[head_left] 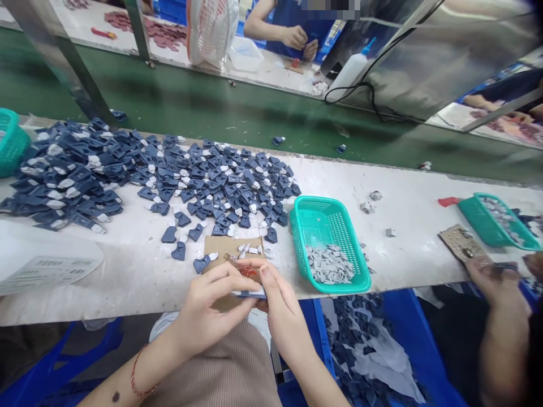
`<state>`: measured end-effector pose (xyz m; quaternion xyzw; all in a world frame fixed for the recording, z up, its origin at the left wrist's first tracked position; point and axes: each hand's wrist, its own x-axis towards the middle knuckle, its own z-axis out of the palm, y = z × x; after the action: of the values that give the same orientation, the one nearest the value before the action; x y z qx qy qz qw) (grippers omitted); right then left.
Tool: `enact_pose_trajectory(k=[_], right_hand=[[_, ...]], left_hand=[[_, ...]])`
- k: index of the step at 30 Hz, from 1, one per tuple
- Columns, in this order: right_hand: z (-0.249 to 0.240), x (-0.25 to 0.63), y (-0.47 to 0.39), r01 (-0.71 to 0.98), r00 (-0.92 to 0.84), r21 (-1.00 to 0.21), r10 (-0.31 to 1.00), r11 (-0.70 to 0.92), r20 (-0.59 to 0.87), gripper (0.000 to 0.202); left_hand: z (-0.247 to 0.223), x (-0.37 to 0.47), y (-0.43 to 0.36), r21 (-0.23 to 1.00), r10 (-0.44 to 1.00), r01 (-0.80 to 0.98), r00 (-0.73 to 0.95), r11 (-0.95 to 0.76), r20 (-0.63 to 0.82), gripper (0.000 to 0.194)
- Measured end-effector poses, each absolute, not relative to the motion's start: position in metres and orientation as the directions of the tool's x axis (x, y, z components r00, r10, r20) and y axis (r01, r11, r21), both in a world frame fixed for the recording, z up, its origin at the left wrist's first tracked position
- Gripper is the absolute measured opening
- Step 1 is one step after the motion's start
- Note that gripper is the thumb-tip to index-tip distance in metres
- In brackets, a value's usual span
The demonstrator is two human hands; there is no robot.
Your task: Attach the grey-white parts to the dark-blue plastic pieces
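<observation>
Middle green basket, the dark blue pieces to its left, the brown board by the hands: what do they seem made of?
Green basket: probably plastic, slightly glossy, going by its regular perforated walls.
Dark blue pieces: likely moulded plastic, fairly matt, with repeated recesses.
Brown board: possibly cardboard, judging by its dull tan surface.

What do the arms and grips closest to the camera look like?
They're a person's: the left grip and right grip are human hands without gloves. Neither the left forearm nor the right forearm shows a sleeve or cable. A thin reddish cord bracelet circles the left wrist; a small round mark sits above it.
</observation>
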<state>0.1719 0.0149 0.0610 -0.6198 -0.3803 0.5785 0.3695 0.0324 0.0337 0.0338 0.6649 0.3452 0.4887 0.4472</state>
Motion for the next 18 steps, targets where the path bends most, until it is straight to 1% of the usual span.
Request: enact_pose_trajectory(k=[3, 7, 10, 12, 14, 16, 17, 18], right_hand=[[0.058, 0.171, 0.012, 0.114, 0.034, -0.933, 0.940, -0.341, -0.339, 0.040], [0.053, 0.173, 0.010, 0.207, 0.045, -0.959, 0.981, -0.195, -0.190, 0.036], [0.051, 0.174, 0.010, 0.212, 0.068, -0.965, 0.987, -0.154, -0.143, 0.031], [0.052, 0.174, 0.012, 0.194, 0.085, -0.969, 0.987, -0.153, -0.139, 0.027], [0.055, 0.179, 0.014, 0.145, 0.068, -0.969, 0.979, -0.200, -0.192, 0.027], [0.059, 0.192, 0.018, 0.101, 0.004, -0.953, 0.958, -0.287, -0.288, 0.032], [0.060, 0.204, 0.022, 0.111, -0.012, -0.942, 0.948, -0.316, -0.319, 0.035], [0.062, 0.218, 0.026, 0.159, -0.002, -0.933, 0.945, -0.322, -0.327, 0.037]], left_hand=[[0.035, 0.032, 0.035, 0.893, 0.859, 0.067, 0.312, -0.445, 0.405, 0.025], [0.033, 0.032, 0.036, 0.851, 0.815, 0.122, 0.381, -0.512, 0.436, 0.030], [0.032, 0.034, 0.037, 0.823, 0.785, 0.134, 0.418, -0.551, 0.457, 0.032], [0.033, 0.037, 0.039, 0.813, 0.772, 0.129, 0.426, -0.567, 0.471, 0.031], [0.035, 0.040, 0.041, 0.830, 0.781, 0.108, 0.425, -0.547, 0.459, 0.028], [0.040, 0.043, 0.046, 0.870, 0.814, 0.087, 0.408, -0.486, 0.414, 0.023], [0.043, 0.043, 0.049, 0.892, 0.836, 0.083, 0.396, -0.444, 0.379, 0.020], [0.046, 0.042, 0.054, 0.915, 0.863, 0.089, 0.377, -0.394, 0.335, 0.016]])
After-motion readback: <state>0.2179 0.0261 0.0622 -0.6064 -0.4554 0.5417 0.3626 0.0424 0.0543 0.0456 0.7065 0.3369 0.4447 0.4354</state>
